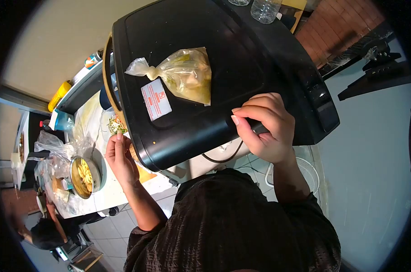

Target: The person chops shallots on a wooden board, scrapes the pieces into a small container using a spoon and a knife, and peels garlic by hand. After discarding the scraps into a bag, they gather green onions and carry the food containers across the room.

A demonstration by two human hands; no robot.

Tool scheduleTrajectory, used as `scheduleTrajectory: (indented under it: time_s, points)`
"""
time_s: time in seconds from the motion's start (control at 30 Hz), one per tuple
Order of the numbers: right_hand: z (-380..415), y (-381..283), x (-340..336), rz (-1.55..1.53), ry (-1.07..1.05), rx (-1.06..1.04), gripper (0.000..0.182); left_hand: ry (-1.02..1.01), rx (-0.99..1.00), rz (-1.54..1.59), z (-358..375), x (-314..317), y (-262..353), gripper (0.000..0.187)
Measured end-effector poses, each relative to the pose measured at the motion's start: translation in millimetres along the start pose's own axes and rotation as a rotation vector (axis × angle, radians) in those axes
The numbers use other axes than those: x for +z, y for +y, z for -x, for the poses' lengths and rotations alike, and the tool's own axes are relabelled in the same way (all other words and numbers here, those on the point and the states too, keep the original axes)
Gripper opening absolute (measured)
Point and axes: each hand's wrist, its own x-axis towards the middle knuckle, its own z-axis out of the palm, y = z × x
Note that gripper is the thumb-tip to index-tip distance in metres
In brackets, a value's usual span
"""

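A knotted clear plastic bag (187, 75) with yellowish broth and pale pieces lies on the black lid-like top (183, 131) of a large appliance. Beside it is a small white packet with red print (156, 99). My right hand (266, 129) hovers over the front of that black surface, thumb and forefinger pinched together; whatever is between them is too small to make out. At the near left corner of the appliance is my left hand (121, 161), thumb raised against the fingers. Its grip is partly hidden, just below some shredded vegetables (116, 124).
On the white table to the left stand a metal pot of yellow food (84, 177) and crumpled plastic bags (56, 147). Clear plastic bottles (265, 10) stand at the far edge of the appliance. A person in dark clothes (49, 231) is at lower left.
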Motion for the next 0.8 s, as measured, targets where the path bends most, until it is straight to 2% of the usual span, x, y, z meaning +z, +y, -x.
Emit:
scheduleTrajectory:
  time_s: [0.23, 0.43, 0.67, 0.8]
  points:
    - [-0.7, -0.6, -5.8, 0.014, -0.036, -0.013, 0.02, 0.004, 0.012, -0.012, 12.2, -2.0, -3.5, 0.016]
    - [2.0, 3.7, -9.0, 0.004, -0.065, -0.015, 0.017, 0.034, -0.053, 0.033, 20.2, -1.0, -5.6, 0.015]
    - [-1.1, 6.2, -14.9, 0.009, -0.068, -0.042, 0.02, 0.063, -0.027, 0.036, 18.7, -3.9, -10.8, 0.016]
    - [0.4, 9.0, -15.7, 0.008, -0.089, -0.017, 0.015, 0.104, -0.004, 0.024, 14.7, -8.2, -12.3, 0.016]
